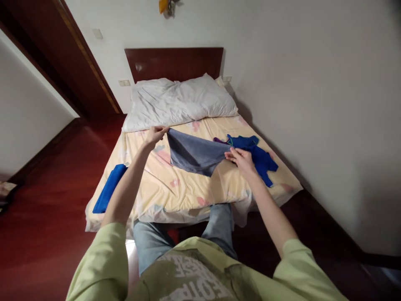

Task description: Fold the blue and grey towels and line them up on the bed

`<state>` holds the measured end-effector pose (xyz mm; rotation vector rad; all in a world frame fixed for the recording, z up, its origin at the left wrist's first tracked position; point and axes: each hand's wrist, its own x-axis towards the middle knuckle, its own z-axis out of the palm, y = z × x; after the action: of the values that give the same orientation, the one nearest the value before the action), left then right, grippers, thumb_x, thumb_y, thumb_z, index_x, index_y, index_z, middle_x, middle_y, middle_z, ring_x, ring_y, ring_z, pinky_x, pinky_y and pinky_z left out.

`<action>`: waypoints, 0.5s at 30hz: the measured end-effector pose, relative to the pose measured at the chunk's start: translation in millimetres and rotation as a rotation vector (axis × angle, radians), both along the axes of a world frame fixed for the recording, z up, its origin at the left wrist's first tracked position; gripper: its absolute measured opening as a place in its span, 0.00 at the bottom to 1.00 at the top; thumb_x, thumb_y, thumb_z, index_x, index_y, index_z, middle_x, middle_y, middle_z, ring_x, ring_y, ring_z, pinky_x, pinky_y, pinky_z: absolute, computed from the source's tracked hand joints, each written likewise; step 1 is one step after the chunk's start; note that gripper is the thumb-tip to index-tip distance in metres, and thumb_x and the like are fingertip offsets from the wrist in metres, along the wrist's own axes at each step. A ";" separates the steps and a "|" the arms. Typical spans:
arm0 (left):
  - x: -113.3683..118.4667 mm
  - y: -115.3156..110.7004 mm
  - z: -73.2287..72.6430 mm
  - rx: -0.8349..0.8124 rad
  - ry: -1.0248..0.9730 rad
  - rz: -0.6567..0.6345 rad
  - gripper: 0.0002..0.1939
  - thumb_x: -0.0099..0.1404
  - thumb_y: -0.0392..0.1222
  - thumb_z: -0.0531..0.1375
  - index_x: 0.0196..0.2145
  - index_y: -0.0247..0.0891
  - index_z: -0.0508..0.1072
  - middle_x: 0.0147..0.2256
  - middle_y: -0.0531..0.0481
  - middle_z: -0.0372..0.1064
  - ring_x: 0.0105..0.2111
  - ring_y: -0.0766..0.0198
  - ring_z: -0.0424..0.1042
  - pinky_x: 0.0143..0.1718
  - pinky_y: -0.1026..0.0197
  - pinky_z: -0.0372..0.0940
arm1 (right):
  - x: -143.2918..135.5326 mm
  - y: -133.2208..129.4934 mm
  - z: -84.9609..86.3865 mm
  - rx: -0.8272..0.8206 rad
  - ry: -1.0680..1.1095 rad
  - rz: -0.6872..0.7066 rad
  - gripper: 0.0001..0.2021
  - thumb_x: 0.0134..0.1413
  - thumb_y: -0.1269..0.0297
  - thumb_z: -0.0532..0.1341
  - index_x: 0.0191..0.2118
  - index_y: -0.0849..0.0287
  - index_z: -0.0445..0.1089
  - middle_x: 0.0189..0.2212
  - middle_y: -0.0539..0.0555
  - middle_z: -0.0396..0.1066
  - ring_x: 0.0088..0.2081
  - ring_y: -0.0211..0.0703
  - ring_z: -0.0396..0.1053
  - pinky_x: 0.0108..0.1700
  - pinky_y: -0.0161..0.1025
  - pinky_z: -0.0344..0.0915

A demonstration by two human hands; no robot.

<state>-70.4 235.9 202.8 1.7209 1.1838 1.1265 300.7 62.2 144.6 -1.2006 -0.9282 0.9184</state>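
A grey cloth (193, 154) hangs stretched between both my hands just above the bed. My left hand (155, 135) pinches its upper left corner near the pillow. My right hand (240, 160) grips its right edge, beside a crumpled bright blue garment (257, 152) lying on the sheet. The cloth's lower point droops toward the pale yellow flowered bedsheet (175, 188).
A folded blue cloth (109, 188) lies at the bed's left front corner. A white pillow (178, 100) rests against the dark wooden headboard (173, 62). The white wall (313, 104) runs close along the bed's right side. Red wooden floor (46, 209) spreads to the left.
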 end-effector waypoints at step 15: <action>-56.6 -61.7 57.8 0.101 -0.049 0.208 0.24 0.56 0.61 0.69 0.30 0.34 0.78 0.26 0.49 0.68 0.29 0.66 0.67 0.26 0.66 0.62 | -16.3 36.6 105.5 0.227 -0.249 -0.015 0.24 0.51 0.46 0.74 0.23 0.60 0.69 0.17 0.44 0.59 0.19 0.29 0.56 0.21 0.27 0.55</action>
<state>-126.9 174.2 260.6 1.6634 1.3186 1.3658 284.4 98.7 250.2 -1.1395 -1.1875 0.6397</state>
